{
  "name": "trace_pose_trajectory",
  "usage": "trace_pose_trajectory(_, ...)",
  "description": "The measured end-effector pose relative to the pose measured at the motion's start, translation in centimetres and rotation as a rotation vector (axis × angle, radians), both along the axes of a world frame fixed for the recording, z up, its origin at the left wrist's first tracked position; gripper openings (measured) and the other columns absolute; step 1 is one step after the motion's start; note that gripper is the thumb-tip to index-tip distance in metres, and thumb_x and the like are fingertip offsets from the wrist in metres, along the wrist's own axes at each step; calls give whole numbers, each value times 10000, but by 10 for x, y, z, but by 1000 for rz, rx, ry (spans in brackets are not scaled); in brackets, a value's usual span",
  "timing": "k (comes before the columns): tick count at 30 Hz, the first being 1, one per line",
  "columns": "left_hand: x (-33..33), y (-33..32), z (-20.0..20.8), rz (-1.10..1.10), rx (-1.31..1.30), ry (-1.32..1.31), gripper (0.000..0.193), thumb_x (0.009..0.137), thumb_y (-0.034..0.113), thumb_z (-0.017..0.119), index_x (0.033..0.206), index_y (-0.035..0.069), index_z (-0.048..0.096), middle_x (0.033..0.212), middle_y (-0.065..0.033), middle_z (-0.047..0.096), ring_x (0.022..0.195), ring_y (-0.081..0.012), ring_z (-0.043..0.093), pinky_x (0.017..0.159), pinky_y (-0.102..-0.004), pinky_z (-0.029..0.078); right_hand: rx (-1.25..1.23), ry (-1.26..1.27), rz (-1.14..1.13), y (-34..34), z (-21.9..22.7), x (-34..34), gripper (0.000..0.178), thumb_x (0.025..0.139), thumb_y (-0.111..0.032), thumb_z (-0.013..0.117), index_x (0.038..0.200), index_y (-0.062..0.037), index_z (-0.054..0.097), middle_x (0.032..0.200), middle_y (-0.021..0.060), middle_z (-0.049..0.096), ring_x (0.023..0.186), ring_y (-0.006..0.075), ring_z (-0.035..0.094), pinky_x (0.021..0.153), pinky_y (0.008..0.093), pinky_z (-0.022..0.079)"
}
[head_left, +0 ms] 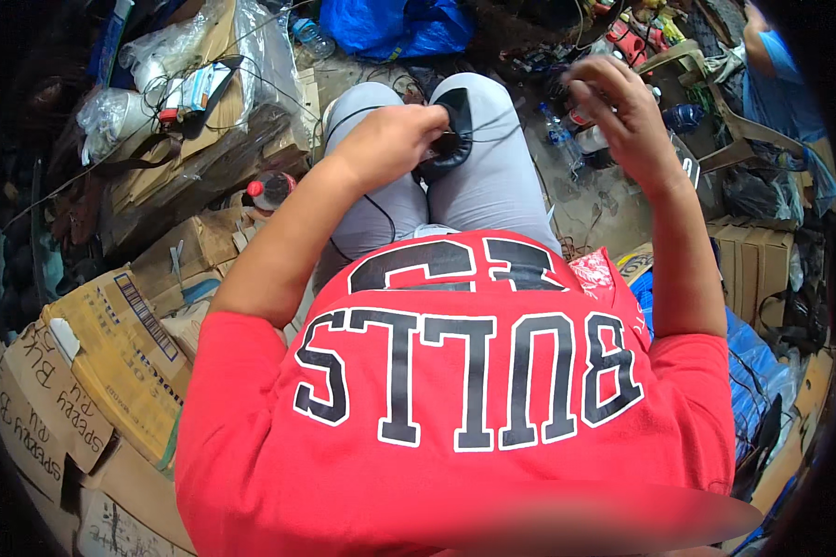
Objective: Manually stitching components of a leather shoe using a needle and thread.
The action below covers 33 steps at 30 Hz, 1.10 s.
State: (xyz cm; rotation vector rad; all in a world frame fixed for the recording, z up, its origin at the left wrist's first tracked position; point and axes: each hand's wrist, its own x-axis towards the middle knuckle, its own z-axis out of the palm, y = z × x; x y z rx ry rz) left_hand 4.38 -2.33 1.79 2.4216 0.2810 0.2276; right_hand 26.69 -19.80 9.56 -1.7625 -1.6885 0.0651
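Note:
A black shoe point(450, 165), its opening partly visible, rests against my grey-trousered knees. My left hand point(395, 139) is closed on its edge, the fingertips pressed together near the opening. Dark thread point(497, 128) runs out from the shoe to the right, and a longer black strand hangs in a loop over my left thigh. Off to the right, my right hand point(627, 121) is raised with its fingers curled and the thumb close to them. Whatever lies between those fingers is too thin or hidden to make out.
Cardboard boxes point(121, 343) and plastic-wrapped sheets point(223, 102) crowd my left side. A red-capped bottle point(271, 191) stands by my left thigh. Clear bottles point(559, 139) lie right of my knees. A blue plastic bag point(395, 26) sits ahead, and a wooden frame point(748, 130) leans at far right.

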Motion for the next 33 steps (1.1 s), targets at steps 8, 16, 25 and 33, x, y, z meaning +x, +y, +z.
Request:
trace_pose_trajectory(8, 26, -3, -1, -75, 113, 32, 94, 837, 102, 545, 907, 41, 558, 822, -184, 607, 790, -382, 586, 675, -425, 459, -157, -591, 266, 20, -14, -45, 164, 793, -258, 638, 842, -105, 610, 858, 56, 589, 892, 221, 574, 872, 368, 387)
trace_pose_trajectory(16, 24, 1, -8, -54, 57, 48, 89, 842, 112, 535, 893, 46, 566, 809, -184, 611, 788, -380, 592, 668, -428, 460, -406, -725, 205, 34, -50, -45, 71, 816, -112, 519, 847, -96, 581, 783, 63, 617, 820, 219, 613, 868, 372, 378)
trace_pose_trajectory(25, 13, 10, -18, -104, 66, 54, 99, 818, 96, 546, 905, 51, 531, 764, -176, 604, 741, -367, 594, 641, -421, 461, -370, -636, 138, 37, -71, -42, 125, 828, -130, 516, 952, -139, 533, 832, 51, 614, 868, 225, 605, 871, 410, 363)
trace_pose_trajectory(33, 17, 6, -11, -90, 45, 49, 99, 817, 87, 544, 912, 61, 534, 775, -175, 608, 744, -360, 601, 636, -418, 460, -201, -623, 107, 27, -72, -36, 48, 819, -195, 569, 844, -155, 579, 863, 9, 563, 903, 182, 568, 942, 413, 333)
